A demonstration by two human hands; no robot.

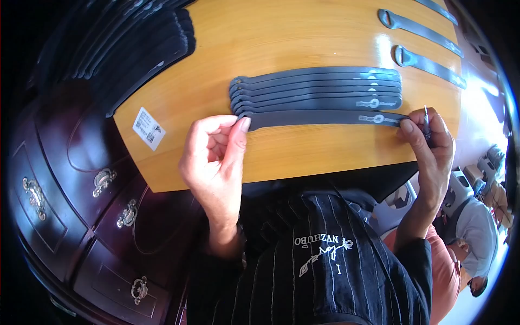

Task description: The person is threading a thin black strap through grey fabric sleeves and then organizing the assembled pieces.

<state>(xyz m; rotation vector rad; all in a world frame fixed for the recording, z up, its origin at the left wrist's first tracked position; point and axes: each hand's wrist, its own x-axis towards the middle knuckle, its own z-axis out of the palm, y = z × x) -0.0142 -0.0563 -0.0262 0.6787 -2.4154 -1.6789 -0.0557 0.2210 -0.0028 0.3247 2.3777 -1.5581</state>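
A grey strap (319, 118) with a looped end and a pale printed mark lies stretched from side to side between my hands. My left hand (216, 149) pinches its looped end between thumb and fingers. At the other end, my right hand (430, 141) grips the strap's tip with the thumb. A small pointed metal tool (426, 122), its kind unclear, also sticks up from the right hand's fingers. Just beyond the held strap, several matching straps form an overlapping row (314, 89), their loops to the left.
Separate straps (430, 67) lie at the table's far right. Dark stacked material (146, 65) covers the far left, near a white label (149, 129) on the wooden table (260, 32). Dark drawers (114, 271) stand at left; other people (476, 233) sit at right.
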